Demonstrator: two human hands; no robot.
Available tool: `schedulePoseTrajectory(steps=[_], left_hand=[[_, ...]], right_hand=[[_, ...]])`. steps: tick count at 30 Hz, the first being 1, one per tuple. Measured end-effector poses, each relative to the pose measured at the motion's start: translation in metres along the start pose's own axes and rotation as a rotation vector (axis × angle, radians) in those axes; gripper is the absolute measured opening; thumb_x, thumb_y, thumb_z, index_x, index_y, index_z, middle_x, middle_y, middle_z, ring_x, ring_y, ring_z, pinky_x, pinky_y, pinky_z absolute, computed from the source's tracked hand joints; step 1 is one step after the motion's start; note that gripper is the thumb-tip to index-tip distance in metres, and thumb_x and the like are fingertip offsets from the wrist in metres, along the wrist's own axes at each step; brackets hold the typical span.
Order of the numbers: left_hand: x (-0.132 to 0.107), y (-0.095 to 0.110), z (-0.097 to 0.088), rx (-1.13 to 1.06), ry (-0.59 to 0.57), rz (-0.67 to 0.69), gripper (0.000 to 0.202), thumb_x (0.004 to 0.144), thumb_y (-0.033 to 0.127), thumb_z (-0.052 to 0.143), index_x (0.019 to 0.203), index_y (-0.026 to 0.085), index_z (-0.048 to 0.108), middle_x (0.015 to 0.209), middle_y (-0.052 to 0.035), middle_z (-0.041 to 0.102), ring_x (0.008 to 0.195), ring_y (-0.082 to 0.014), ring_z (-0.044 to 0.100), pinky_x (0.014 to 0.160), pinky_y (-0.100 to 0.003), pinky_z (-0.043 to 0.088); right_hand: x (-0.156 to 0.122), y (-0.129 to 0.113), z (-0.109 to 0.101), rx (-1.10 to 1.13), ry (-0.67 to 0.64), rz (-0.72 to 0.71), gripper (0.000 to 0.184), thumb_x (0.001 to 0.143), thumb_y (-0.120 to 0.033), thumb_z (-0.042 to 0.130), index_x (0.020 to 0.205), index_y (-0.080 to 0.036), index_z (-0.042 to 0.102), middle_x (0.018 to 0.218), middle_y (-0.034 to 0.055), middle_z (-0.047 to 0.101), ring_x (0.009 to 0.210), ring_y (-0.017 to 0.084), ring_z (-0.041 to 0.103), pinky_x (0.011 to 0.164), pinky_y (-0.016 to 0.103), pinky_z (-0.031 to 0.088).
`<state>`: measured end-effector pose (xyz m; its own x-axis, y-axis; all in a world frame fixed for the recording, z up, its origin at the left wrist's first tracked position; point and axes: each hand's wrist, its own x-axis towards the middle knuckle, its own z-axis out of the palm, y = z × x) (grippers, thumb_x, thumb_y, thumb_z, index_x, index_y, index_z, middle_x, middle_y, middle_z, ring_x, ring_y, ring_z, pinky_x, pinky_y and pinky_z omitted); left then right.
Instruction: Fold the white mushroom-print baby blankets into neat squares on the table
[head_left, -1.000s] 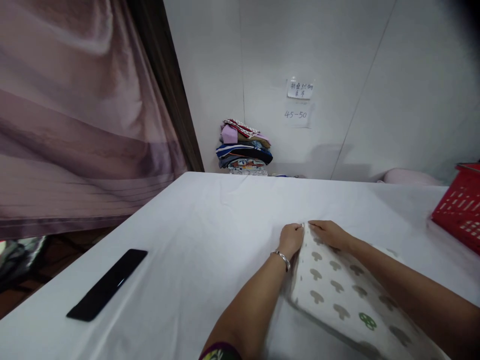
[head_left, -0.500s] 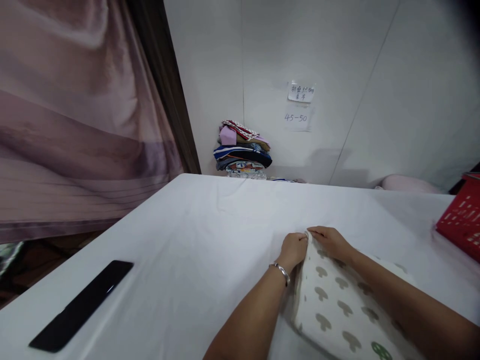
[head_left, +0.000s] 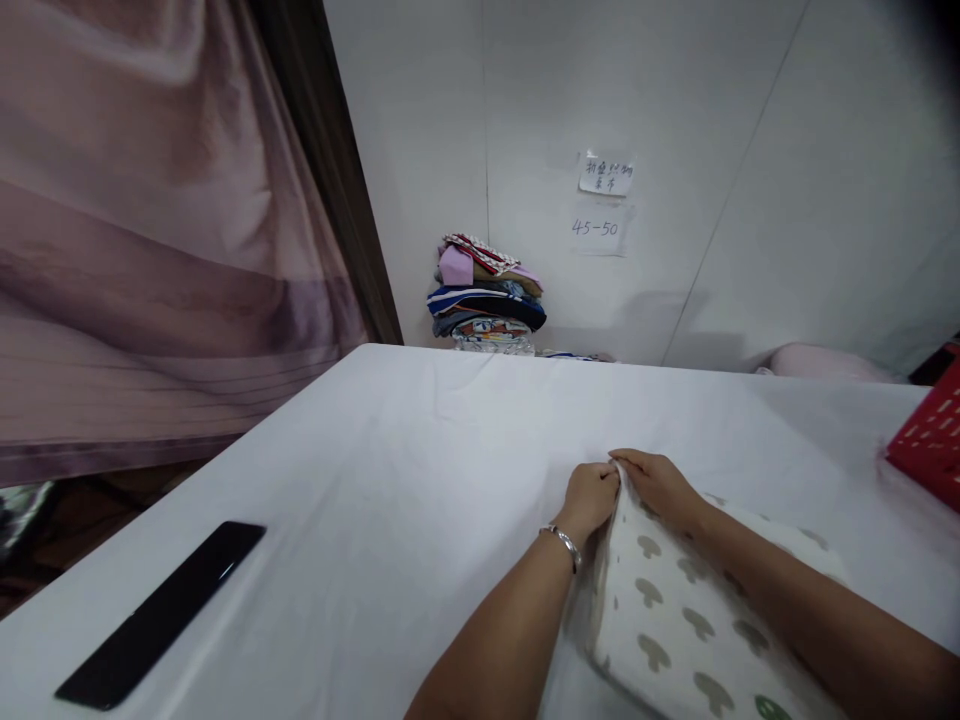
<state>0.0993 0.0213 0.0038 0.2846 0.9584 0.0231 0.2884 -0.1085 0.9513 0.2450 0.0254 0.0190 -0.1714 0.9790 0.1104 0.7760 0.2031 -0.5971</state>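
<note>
A folded white cloth with grey mushroom prints [head_left: 675,620] lies on the white table [head_left: 420,480] in front of me. My left hand [head_left: 591,498], with a silver bracelet on the wrist, is curled shut on the cloth's far left corner. My right hand [head_left: 658,482] rests on top of the same corner, fingers pressed together on the fabric. Both forearms reach in from the bottom right.
A black phone [head_left: 161,612] lies near the table's left edge. A red basket [head_left: 930,435] sits at the right edge. A stack of folded clothes [head_left: 486,297] stands against the white wall, beside a mauve curtain [head_left: 150,220]. Paper notes [head_left: 604,200] hang on the wall.
The hands stay on the cloth's corner and lift its edge a little. The view has shifted, so the phone and basket sit further toward the frame's edges.
</note>
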Motion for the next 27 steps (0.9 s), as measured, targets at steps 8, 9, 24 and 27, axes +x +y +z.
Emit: schedulePoseTrajectory(steps=[8, 9, 24, 27], left_hand=[[0.004, -0.004, 0.003, -0.102, -0.020, -0.067, 0.023, 0.076, 0.024, 0.041, 0.063, 0.015, 0.059, 0.063, 0.0006, 0.056, 0.063, -0.0117, 0.045, 0.059, -0.022, 0.035], [0.003, -0.003, 0.003, -0.113, -0.021, -0.086, 0.025, 0.077, 0.025, 0.041, 0.062, 0.015, 0.058, 0.062, 0.0005, 0.055, 0.063, -0.0118, 0.045, 0.058, -0.022, 0.035], [-0.001, -0.005, -0.002, -0.167, -0.074, -0.161, 0.011, 0.064, 0.020, 0.052, 0.055, 0.016, 0.047, 0.050, 0.0066, 0.033, 0.050, -0.0074, 0.031, 0.048, -0.021, 0.025], [-0.001, -0.006, 0.001, -0.054, 0.023, -0.138, 0.011, 0.063, 0.016, 0.050, 0.052, 0.016, 0.047, 0.049, 0.0060, 0.034, 0.050, -0.0080, 0.033, 0.049, -0.022, 0.025]], right_hand=[[0.003, -0.003, 0.005, -0.057, -0.008, 0.009, 0.041, 0.086, -0.033, 0.033, 0.110, -0.019, 0.063, 0.106, 0.0068, 0.067, 0.097, 0.022, 0.061, 0.089, 0.036, 0.046], [0.003, -0.003, 0.005, -0.058, -0.006, -0.002, 0.040, 0.086, -0.032, 0.034, 0.110, -0.020, 0.063, 0.105, 0.0066, 0.067, 0.097, 0.022, 0.062, 0.088, 0.036, 0.046], [0.004, 0.000, -0.012, -0.135, -0.139, -0.066, 0.040, 0.088, -0.044, 0.030, 0.087, -0.024, 0.064, 0.081, 0.0025, 0.069, 0.078, 0.021, 0.062, 0.072, 0.032, 0.047], [-0.001, -0.005, -0.012, -0.246, -0.142, -0.126, 0.046, 0.092, -0.042, 0.022, 0.084, -0.023, 0.063, 0.079, 0.0045, 0.068, 0.075, 0.021, 0.062, 0.072, 0.034, 0.047]])
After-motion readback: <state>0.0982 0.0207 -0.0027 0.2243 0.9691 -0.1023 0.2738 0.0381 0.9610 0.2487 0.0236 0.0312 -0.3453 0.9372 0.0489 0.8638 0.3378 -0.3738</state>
